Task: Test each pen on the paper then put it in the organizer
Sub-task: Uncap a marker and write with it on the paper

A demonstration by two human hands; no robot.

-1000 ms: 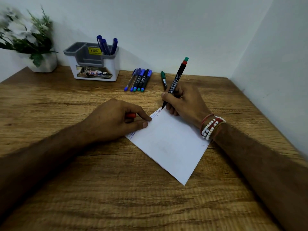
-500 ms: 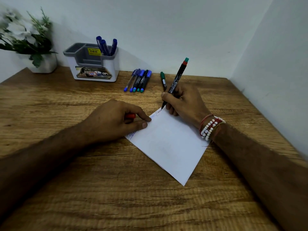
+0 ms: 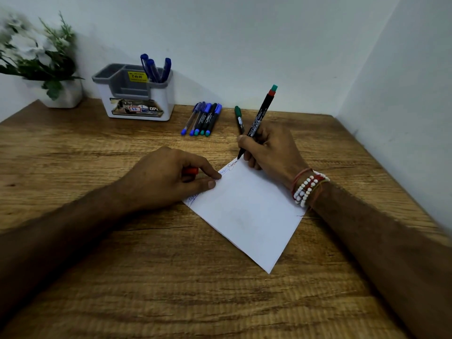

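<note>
My right hand [image 3: 271, 148] grips a black pen [image 3: 259, 118] with a red and green end, its tip touching the far corner of the white paper [image 3: 247, 211]. Scribbled marks run along the paper's far left edge. My left hand [image 3: 168, 177] presses the paper's left edge with thumb and forefinger, and its curled fingers hold a red cap [image 3: 191, 171]. The white and grey organizer [image 3: 137, 94] stands at the back with three blue pens [image 3: 154, 68] upright in its right compartment. Several blue and black pens [image 3: 204, 118] and one green pen [image 3: 239, 119] lie behind the paper.
A white pot with a green plant and pale flowers [image 3: 41, 62] stands at the back left corner. White walls close the wooden table [image 3: 122, 277] at the back and on the right.
The pen tip has edged slightly along the paper's far corner, adding to the scribble. My left hand stays where it was.
</note>
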